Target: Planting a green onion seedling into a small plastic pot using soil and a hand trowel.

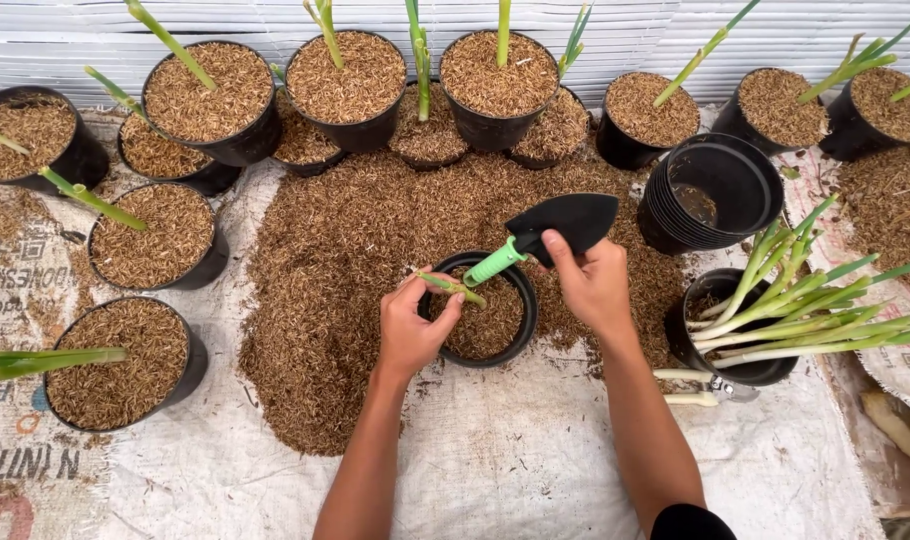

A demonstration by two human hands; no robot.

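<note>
cutting's (452,287) base hidden by fingers (437,312)

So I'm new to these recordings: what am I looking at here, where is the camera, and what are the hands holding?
The one picture comes from a camera worn on a person's head, looking down at their own bare hands. The left hand holds a green cutting over a black pot partly filled with brown husks. The right hand grips a small trowel with a green handle and black blade. Both work over a husk pile on white sacks. Around it stand filled pots with green stalks, a stack of empty pots and a pot of cuttings.
</note>
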